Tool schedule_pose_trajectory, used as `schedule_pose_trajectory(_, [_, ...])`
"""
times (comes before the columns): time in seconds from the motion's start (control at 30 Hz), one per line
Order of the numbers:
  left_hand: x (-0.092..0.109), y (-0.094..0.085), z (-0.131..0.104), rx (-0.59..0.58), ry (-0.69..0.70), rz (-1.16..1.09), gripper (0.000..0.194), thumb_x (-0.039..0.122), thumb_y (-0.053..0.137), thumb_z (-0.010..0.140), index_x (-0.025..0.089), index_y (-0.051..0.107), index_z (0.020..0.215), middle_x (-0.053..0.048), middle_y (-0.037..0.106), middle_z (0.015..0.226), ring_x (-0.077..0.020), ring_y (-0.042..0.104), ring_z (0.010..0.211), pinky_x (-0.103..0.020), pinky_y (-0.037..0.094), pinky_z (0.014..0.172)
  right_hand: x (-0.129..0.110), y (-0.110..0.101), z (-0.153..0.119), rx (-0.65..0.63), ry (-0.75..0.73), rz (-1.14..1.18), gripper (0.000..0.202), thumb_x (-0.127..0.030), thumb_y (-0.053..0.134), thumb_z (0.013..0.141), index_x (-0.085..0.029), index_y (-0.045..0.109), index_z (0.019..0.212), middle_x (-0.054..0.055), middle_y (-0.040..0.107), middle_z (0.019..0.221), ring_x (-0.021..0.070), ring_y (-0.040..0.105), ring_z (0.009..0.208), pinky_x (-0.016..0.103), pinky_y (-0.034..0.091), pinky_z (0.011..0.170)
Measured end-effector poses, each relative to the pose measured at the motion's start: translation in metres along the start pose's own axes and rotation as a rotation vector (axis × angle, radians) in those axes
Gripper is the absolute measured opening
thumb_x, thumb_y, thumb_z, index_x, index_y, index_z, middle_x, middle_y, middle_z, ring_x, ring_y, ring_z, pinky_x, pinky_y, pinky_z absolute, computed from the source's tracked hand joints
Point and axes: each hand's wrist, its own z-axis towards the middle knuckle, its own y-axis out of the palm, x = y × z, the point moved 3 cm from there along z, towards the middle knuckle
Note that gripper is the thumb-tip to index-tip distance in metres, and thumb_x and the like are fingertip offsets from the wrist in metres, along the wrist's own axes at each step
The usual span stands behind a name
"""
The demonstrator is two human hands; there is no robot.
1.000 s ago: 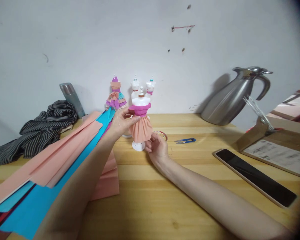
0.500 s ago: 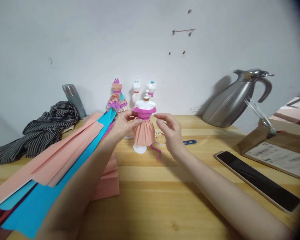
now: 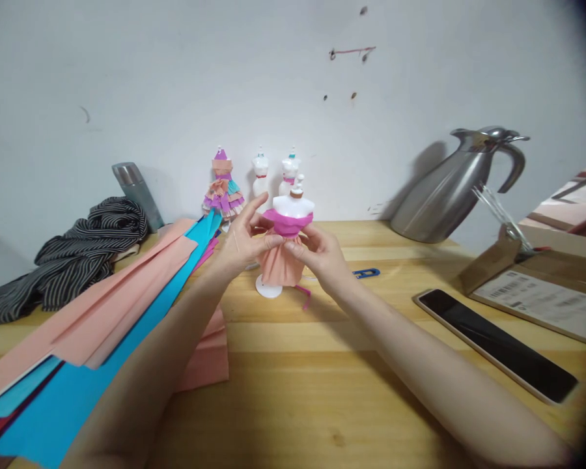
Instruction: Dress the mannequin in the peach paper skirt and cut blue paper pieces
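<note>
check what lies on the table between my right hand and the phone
In the head view, a blue tool, partly hidden by your right hand, lies on the table between it and the phone.

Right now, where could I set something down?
Bare tabletop lies between the two forearms, and between the steel pitcher and the smartphone. It's crowded on the left, with the pink and blue sheets, and around the dressed mini mannequin.

Muted, diffuse light on the wall (image 3: 185,78); the steel jug (image 3: 444,195) throws its shadow leftward, so it's coming from my right. My right forearm (image 3: 420,365) shades the bench (image 3: 293,404), the mannequin (image 3: 288,225) looks slightly soft, and black curves down the right-hand edge.
</note>
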Motion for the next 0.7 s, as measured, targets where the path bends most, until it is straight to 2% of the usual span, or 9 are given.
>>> schedule_pose_trajectory(0.1, [0.000,0.004,-0.001,-0.078,0.001,0.001,0.083,0.037,0.078,0.066,0.024,0.041,0.139,-0.007,0.067,0.101,-0.0235,0.063,0.099,-0.037,0.046,0.088,0.000,-0.002,0.001,-0.006,0.029,0.055,0.027,-0.033,0.072,0.071,-0.022,0.070,0.094,0.004,0.071,0.100,0.0241,0.061,0.099,0.040,0.044,0.093])
schedule_pose_trajectory(0.23, [0.001,0.004,-0.001,-0.094,0.009,-0.016,0.084,0.044,0.079,0.063,0.023,0.045,0.136,-0.010,0.066,0.106,-0.0264,0.060,0.106,-0.039,0.044,0.092,0.000,-0.005,0.003,0.008,0.044,0.102,0.022,-0.030,0.072,0.068,-0.021,0.070,0.088,0.002,0.072,0.092,0.0223,0.063,0.092,0.038,0.046,0.088])
schedule_pose_trajectory(0.3, [0.000,0.001,-0.001,-0.053,0.004,-0.011,0.081,0.050,0.077,0.064,0.021,0.048,0.134,-0.012,0.066,0.108,-0.0272,0.059,0.108,-0.039,0.044,0.092,0.000,-0.006,0.004,0.037,0.057,0.112,0.021,-0.029,0.072,0.066,-0.021,0.070,0.086,0.002,0.072,0.090,0.0216,0.063,0.088,0.036,0.047,0.085])
schedule_pose_trajectory(0.4, [-0.001,-0.006,0.000,0.081,0.009,0.047,0.066,0.056,0.066,0.073,0.019,0.055,0.127,-0.013,0.064,0.113,-0.0248,0.059,0.108,-0.036,0.045,0.090,0.001,-0.010,0.006,0.093,0.072,0.117,0.022,-0.029,0.073,0.064,-0.020,0.069,0.083,0.001,0.071,0.086,0.0203,0.062,0.084,0.035,0.047,0.082])
schedule_pose_trajectory(0.47, [-0.005,-0.011,0.000,0.185,-0.017,0.090,0.054,0.056,0.058,0.080,0.019,0.060,0.119,-0.011,0.066,0.108,-0.0212,0.060,0.102,-0.032,0.046,0.086,0.001,-0.013,0.007,0.149,0.079,0.113,0.020,-0.029,0.072,0.064,-0.019,0.067,0.080,0.001,0.069,0.081,0.0182,0.060,0.078,0.033,0.047,0.078])
schedule_pose_trajectory(0.57, [-0.017,-0.014,-0.002,0.315,-0.134,0.090,0.039,0.052,0.055,0.083,0.017,0.066,0.097,-0.006,0.067,0.082,-0.0150,0.062,0.078,-0.025,0.048,0.069,0.001,-0.019,0.007,0.240,0.074,0.095,0.016,-0.031,0.069,0.066,-0.018,0.063,0.073,-0.002,0.062,0.071,0.0146,0.055,0.068,0.029,0.044,0.069])
schedule_pose_trajectory(0.7, [-0.026,-0.009,-0.009,0.332,-0.416,-0.062,0.034,0.046,0.058,0.081,0.013,0.060,0.072,-0.002,0.058,0.059,-0.0101,0.055,0.050,-0.021,0.043,0.051,0.003,-0.026,0.009,0.298,0.094,0.115,0.016,-0.032,0.068,0.067,-0.018,0.060,0.071,-0.002,0.058,0.067,0.0134,0.051,0.062,0.027,0.042,0.062])
